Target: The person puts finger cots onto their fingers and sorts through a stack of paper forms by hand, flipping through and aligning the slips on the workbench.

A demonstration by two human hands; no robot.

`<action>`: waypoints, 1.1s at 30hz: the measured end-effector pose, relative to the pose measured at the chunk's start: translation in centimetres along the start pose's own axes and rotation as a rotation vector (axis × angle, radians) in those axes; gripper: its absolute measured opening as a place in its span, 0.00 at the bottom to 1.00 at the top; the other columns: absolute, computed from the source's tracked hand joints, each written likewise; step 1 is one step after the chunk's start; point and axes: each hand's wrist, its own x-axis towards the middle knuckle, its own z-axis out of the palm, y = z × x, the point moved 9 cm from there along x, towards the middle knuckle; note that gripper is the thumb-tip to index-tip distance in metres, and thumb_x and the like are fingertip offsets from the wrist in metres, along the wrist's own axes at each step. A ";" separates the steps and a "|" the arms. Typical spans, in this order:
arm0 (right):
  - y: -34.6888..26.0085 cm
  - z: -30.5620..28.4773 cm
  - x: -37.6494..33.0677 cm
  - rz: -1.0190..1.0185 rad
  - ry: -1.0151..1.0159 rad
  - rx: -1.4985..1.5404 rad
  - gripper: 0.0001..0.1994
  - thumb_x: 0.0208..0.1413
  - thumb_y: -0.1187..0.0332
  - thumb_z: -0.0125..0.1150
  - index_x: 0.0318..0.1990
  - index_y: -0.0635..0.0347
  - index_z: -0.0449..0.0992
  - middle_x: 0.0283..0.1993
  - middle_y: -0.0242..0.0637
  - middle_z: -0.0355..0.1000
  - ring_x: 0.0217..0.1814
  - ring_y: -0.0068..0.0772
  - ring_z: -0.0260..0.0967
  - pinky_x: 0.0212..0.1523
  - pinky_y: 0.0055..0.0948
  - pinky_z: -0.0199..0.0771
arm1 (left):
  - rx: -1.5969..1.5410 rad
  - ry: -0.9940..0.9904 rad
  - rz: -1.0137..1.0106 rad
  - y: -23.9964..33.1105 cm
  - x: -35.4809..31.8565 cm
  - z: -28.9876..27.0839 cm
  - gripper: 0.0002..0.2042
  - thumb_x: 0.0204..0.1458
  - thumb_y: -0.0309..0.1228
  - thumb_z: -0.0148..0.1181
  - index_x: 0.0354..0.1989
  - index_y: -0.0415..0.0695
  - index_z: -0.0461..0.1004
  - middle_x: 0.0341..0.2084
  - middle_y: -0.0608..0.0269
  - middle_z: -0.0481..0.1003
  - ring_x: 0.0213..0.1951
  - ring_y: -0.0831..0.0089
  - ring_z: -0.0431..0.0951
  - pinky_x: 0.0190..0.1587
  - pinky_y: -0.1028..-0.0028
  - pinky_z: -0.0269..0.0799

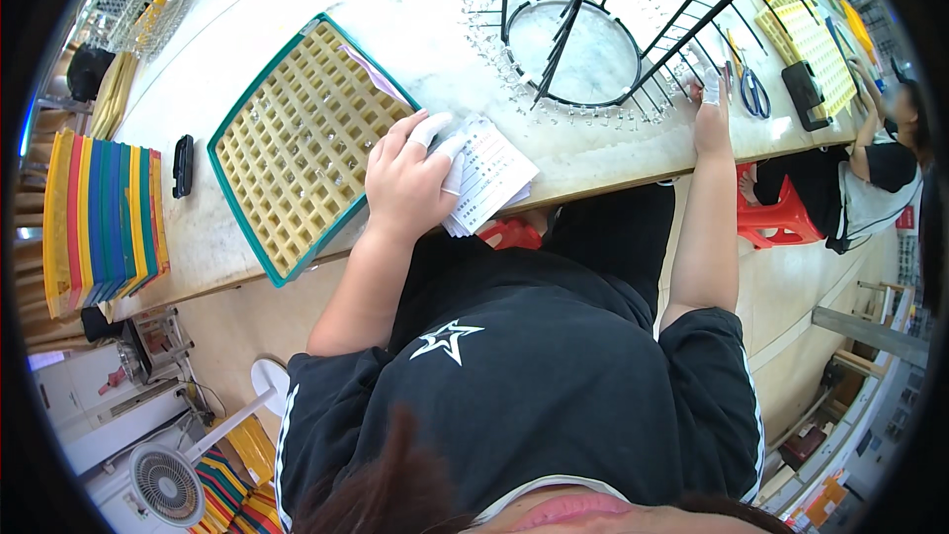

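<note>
My left hand (410, 178), with white covers on some fingers, is closed around the left side of a stack of printed paper slips (494, 176) at the table's front edge. It lies against the right corner of a green-rimmed tray (225, 170), whose yellowish grid holds small clear pieces in some cells. To the right, my right hand (710, 109), also with white finger covers, reaches to the prongs of a black wire rack (633, 94). Its fingers are pinched together there; what they hold is too small to make out. Small clear pieces hang around the rack's prongs.
Scissors (753, 94) with blue handles and a black phone-like object (806, 96) lie right of the rack. A black case (183, 166) lies left of the tray, beside stacked coloured trays (104, 222). Another person (880, 163) sits at the right near a red stool (776, 208).
</note>
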 end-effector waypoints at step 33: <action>1.5 -0.2 0.3 0.043 -0.016 0.003 0.17 0.60 0.55 0.38 0.31 0.59 0.67 0.26 0.25 0.57 0.30 0.19 0.48 0.37 0.19 0.51 | -0.327 0.008 -0.001 -0.3 2.8 -2.9 0.11 0.38 0.25 0.57 0.34 0.44 0.75 0.38 0.58 0.71 0.40 0.58 0.69 0.44 0.65 0.66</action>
